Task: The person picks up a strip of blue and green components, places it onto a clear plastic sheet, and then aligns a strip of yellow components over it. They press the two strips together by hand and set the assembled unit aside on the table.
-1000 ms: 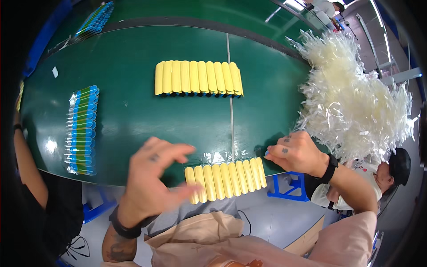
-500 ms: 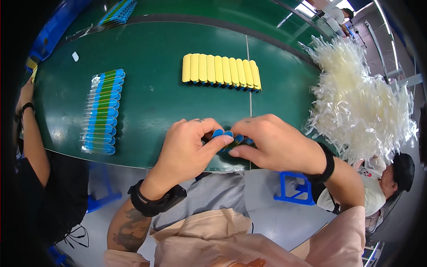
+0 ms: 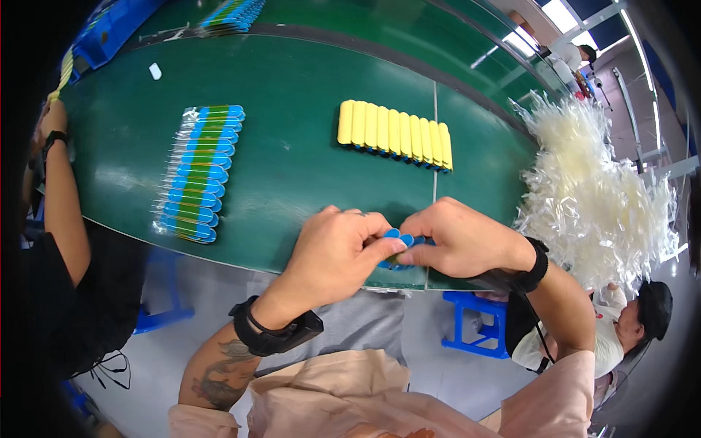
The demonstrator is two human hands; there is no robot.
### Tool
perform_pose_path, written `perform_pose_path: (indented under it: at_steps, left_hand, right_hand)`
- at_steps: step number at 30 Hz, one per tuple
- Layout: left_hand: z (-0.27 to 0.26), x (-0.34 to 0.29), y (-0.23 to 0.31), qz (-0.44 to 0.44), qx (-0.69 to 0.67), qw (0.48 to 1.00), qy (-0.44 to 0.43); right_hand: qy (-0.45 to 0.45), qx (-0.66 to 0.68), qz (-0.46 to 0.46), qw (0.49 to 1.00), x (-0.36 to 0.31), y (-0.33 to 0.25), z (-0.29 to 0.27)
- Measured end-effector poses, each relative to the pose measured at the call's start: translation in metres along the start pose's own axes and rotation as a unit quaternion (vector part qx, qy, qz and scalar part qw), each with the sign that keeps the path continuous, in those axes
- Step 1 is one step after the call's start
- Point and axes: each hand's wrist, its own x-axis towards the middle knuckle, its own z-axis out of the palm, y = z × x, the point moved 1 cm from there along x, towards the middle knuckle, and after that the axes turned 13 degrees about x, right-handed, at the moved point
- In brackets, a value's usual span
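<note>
Close to the table's front edge, my left hand (image 3: 334,254) and my right hand (image 3: 471,239) meet over a small bundle of blue, round-ended nail files (image 3: 407,239). Both hands are closed on it, thumbs and fingers pinching from either side. Only the blue tips and a bit of green show; my fingers cover the rest. Beyond my hands lies a row of yellow nail files (image 3: 394,131), packed side by side with dark blue edges underneath. To the left, blue nail files with a green middle (image 3: 201,175) lie overlapped in a column, with clear wrapping along one side.
A heap of clear plastic sleeves (image 3: 591,190) is piled at right. Another stack of blue files (image 3: 234,14) and a blue bin (image 3: 109,33) are at the far left. A co-worker's arm (image 3: 64,190) reaches in at left. Below the table are blue stools (image 3: 475,328).
The whole view has shifted, so the table items appear farther right. Both hands keep hold of the bundle, their fingers slightly shifted on it.
</note>
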Motion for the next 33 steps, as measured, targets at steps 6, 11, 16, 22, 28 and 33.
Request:
perform_pose_path:
  at_steps: [6, 11, 16, 22, 28, 33]
  left_hand:
    - [-0.006, -0.005, 0.002, 0.003, 0.025, 1.0, 0.005]
    - [0.009, -0.004, 0.009, 0.012, 0.033, 0.999, 0.027]
    - [-0.003, -0.012, 0.006, 0.004, 0.03, 1.0, -0.008]
    - [-0.003, -0.013, 0.005, -0.015, 0.002, 1.0, 0.02]
    - [-0.003, -0.011, 0.005, 0.002, 0.016, 1.0, 0.015]
    - [-0.004, -0.011, 0.007, 0.004, 0.024, 1.0, -0.007]
  right_hand:
    - [-0.035, -0.02, -0.061, 0.997, 0.009, -0.006, 0.002]
    - [0.02, -0.082, 0.0, 0.996, -0.01, 0.006, -0.001]
    - [0.004, -0.081, 0.042, 0.996, 0.001, 0.009, 0.005]
    - [0.035, -0.063, 0.072, 0.995, -0.01, 0.02, -0.005]
    - [0.037, -0.083, 0.088, 0.992, -0.02, 0.029, -0.014]
    - [0.017, -0.03, 0.058, 0.998, -0.028, 0.063, -0.018]
